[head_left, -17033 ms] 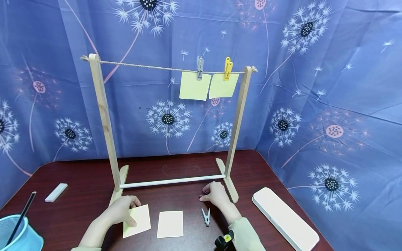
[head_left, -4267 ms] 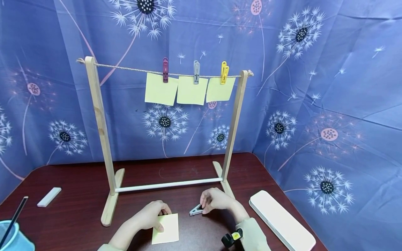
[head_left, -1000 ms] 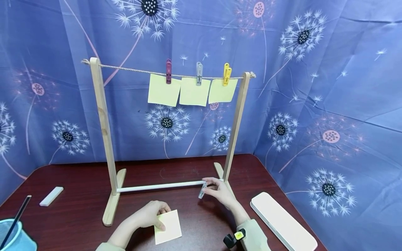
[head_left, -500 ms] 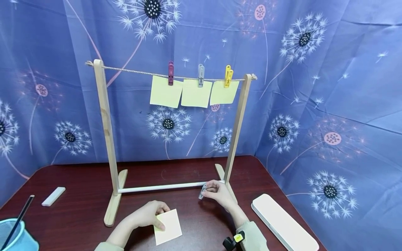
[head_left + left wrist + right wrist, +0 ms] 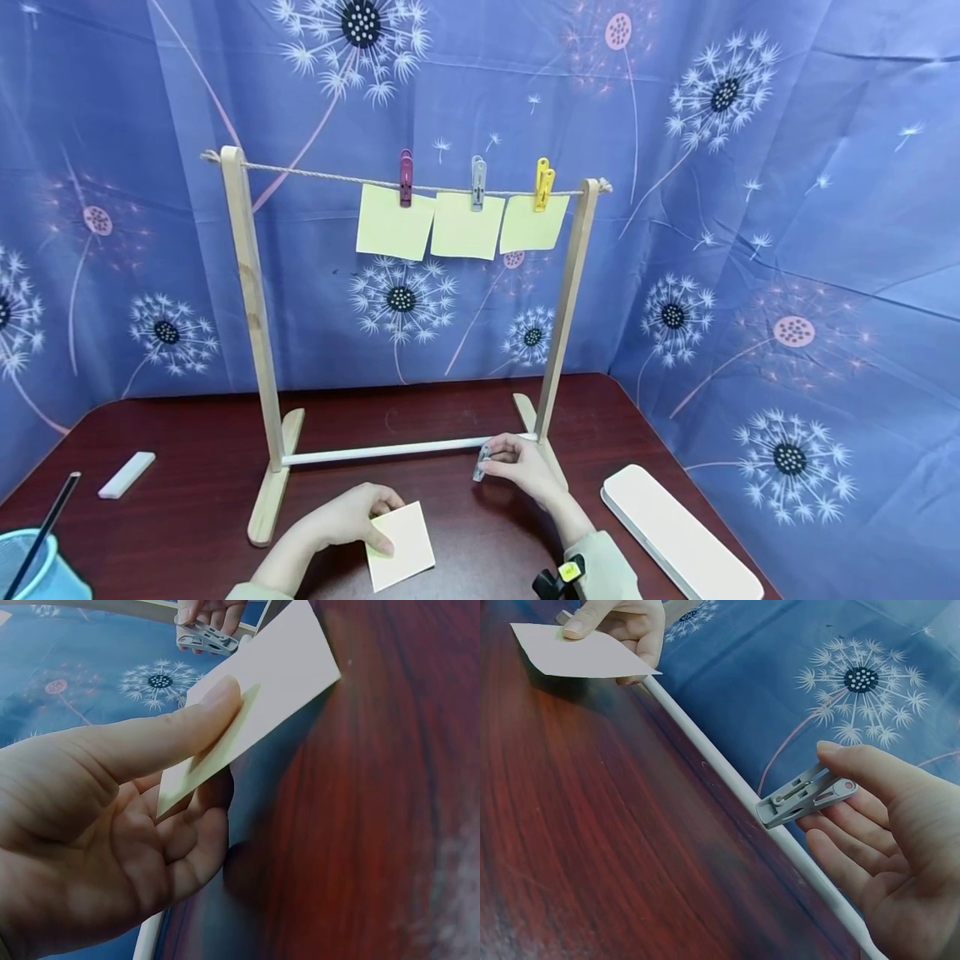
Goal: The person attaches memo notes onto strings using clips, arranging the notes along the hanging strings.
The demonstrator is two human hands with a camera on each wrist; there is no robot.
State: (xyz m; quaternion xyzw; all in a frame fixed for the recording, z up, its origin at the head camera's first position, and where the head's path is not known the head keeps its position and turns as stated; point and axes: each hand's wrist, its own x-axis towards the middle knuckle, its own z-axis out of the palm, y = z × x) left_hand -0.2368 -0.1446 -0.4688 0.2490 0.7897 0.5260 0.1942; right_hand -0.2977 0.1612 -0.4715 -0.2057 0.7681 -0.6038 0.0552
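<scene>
My left hand [image 5: 356, 517] pinches a pale yellow sticky note [image 5: 403, 548] by its left edge, thumb on top and fingers beneath. The left wrist view shows this note [image 5: 262, 697] tilted, with a shadow under it on the table. To the right, my right hand [image 5: 527, 471] pinches a grey clothespin [image 5: 480, 465] between thumb and fingers. Its jaws look closed in the right wrist view, where the clothespin [image 5: 799, 796] points left. Three notes hang from a rope [image 5: 315, 174], held by a maroon clothespin [image 5: 406, 179], another grey clothespin [image 5: 478, 183] and a yellow clothespin [image 5: 543, 185].
A wooden frame [image 5: 255, 308] carries the rope, with a white bar [image 5: 382, 452] low between its feet. A white case [image 5: 675, 529] lies at right. At left are a white block [image 5: 126, 476] and a blue mesh cup [image 5: 56, 575] holding a black pencil [image 5: 47, 525].
Since the oldest frame, a third note has gone up under the maroon clothespin, and both hands have picked up the note and grey clothespin. Lately the clothespin turned more upright; both hands barely moved in the last half second.
</scene>
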